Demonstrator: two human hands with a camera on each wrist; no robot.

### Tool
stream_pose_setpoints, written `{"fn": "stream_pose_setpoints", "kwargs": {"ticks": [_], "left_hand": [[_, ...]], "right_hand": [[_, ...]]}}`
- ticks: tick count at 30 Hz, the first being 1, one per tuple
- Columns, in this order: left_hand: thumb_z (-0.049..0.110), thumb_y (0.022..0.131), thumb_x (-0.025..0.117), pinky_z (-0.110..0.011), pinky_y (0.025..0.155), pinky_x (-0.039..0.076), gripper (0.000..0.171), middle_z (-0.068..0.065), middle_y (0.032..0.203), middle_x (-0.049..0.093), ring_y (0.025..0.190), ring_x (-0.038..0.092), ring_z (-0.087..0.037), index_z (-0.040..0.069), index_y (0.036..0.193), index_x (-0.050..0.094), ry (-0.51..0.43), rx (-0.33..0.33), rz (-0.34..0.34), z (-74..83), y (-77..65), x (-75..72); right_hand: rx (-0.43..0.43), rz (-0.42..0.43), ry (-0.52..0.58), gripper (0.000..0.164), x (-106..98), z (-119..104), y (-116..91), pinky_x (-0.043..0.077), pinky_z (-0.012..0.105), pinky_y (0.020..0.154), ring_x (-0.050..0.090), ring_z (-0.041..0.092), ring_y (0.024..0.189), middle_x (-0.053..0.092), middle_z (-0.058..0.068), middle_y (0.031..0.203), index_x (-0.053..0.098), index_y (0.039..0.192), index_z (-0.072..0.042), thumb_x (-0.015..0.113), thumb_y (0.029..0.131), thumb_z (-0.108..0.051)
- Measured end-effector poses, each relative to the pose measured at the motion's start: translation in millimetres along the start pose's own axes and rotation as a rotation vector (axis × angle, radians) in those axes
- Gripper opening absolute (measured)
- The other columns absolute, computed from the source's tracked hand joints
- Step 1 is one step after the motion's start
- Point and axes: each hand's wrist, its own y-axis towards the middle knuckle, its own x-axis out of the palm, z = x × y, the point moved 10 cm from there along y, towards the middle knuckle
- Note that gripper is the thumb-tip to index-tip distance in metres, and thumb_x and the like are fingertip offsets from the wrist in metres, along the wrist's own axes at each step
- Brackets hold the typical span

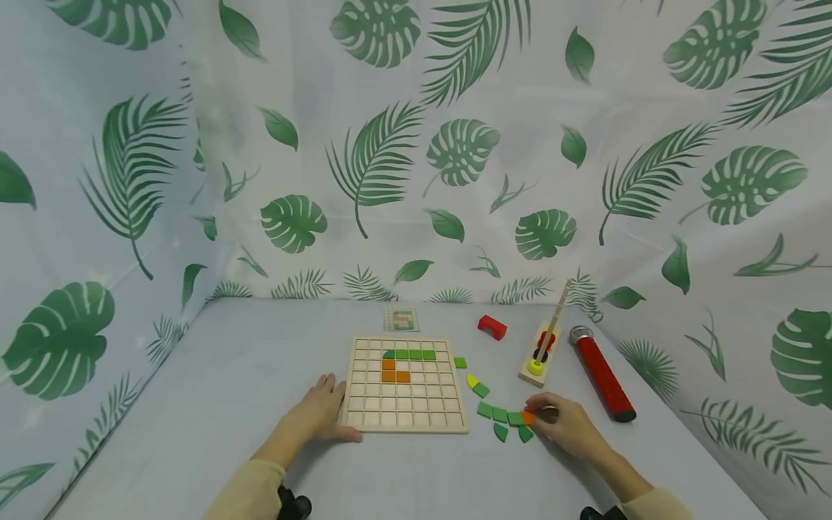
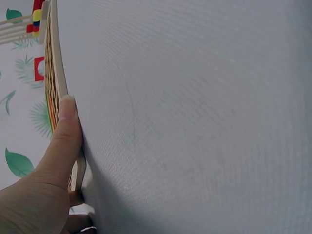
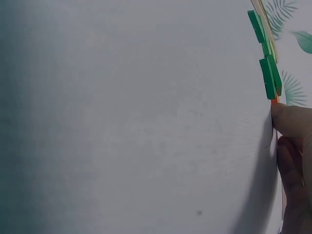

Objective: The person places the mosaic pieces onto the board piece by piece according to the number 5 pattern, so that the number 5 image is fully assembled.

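Observation:
A wooden grid board (image 1: 406, 425) lies flat in the head view, with green and orange tiles in some of its squares. My left hand (image 1: 323, 413) rests at its near left corner, fingers along the left side and thumb at the front edge. The left wrist view shows that thumb (image 2: 66, 136) straight against the board's rim (image 2: 59, 63). Right of the board, my right hand (image 1: 567, 425) pinches an orange tile (image 1: 528, 418) at the end of a row of green tiles (image 1: 500, 414). Thumb and fingertip mostly cover this tile (image 3: 274, 101) in the right wrist view.
Loose green tiles and a yellow piece (image 1: 472, 380) lie beside the board. Behind it is a small pattern card (image 1: 400, 319). Farther right are a red arch block (image 1: 492, 327), a wooden stand with colored beads (image 1: 534, 368) and a red microphone-like cylinder (image 1: 606, 379).

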Motion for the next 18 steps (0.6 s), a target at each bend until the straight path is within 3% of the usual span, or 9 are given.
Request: {"fn": "stream_pose_setpoints", "kwargs": {"ticks": [10,18], "left_hand": [[0.06,0.066,0.076,-0.053,0.106,0.031,0.107,-0.036,0.14,0.031,0.132,0.028,-0.048,-0.012,0.136,0.039,0.027,0.002,-0.002,1.7,3.5,-0.8],[0.06,0.065,0.077,-0.053,0.106,0.031,0.107,-0.036,0.14,0.031,0.132,0.028,-0.047,-0.011,0.136,0.04,0.022,-0.009,-0.009,-0.5,1.5,0.3]], "right_hand": [[0.035,0.05,-0.008,0.028,-9,0,7,0.055,0.033,0.081,0.063,0.021,0.093,0.066,0.005,0.101,0.063,0.11,-0.004,0.071,0.083,-0.003],[-0.01,0.105,-0.021,0.028,-13,-12,17,0.055,0.033,0.081,0.063,0.023,0.094,0.067,0.008,0.103,0.062,0.111,-0.001,0.069,0.083,-0.003]]}}
